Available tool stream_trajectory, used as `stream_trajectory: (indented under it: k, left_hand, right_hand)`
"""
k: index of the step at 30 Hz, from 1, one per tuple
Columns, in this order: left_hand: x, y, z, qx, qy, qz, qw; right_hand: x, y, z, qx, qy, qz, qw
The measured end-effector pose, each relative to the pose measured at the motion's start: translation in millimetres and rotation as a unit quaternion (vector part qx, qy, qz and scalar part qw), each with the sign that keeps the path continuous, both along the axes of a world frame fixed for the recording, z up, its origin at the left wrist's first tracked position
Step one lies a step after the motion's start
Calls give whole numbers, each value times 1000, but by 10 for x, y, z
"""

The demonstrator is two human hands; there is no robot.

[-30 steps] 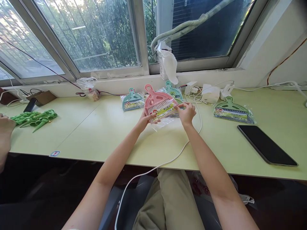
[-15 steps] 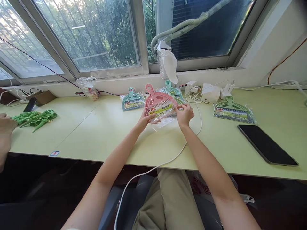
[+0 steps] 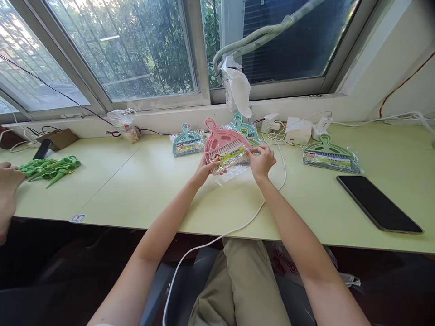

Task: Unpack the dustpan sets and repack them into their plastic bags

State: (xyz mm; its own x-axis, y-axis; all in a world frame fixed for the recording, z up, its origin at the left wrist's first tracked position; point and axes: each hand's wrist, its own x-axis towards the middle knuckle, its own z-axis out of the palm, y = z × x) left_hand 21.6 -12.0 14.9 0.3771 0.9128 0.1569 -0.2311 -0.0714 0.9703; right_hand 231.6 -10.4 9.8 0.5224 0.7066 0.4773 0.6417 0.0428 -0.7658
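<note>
A pink mini dustpan-and-brush set (image 3: 222, 145) in a clear plastic wrapper is held up, tilted, over the pale green table (image 3: 142, 190). My left hand (image 3: 205, 170) grips its lower left corner, fingers closed. My right hand (image 3: 261, 160) pinches the wrapper at its right edge. A loose flap of clear wrapper (image 3: 233, 174) hangs below the set. Behind it lie a teal set (image 3: 188, 141) to the left and another teal set (image 3: 245, 129) to the right, partly hidden.
A green wrapped set (image 3: 328, 156) and a black phone (image 3: 379, 203) lie at the right. White chargers (image 3: 299, 131) and cables crowd the back; a white cable (image 3: 238, 226) runs off the front edge. Green plastic pieces (image 3: 50, 166) lie at the left near another person's hand (image 3: 8, 181).
The pink set has been shifted and tilted slightly between my hands; my right hand stays pinched at its right edge. Everything else on the table is unmoved.
</note>
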Motion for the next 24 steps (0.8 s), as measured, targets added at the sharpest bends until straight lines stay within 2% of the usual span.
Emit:
stream_trajectory:
  k: [8,13,18,24]
  left_hand:
    - [7,-18,6,14,16,7,1000]
    - [-13,7,1,7,13,4,1000]
    - [-62,56,-6,-15,9,12,1000]
    - [-115,96,-7,-5,0,21,1000]
  right_hand:
    - [-48,-12,-42,19,-32,-14,999]
    - [39,24,-30,33,-25,-6,999]
    - [164,106,-62,40,66,99,992]
    - [129,221,-181,51,164,225,959]
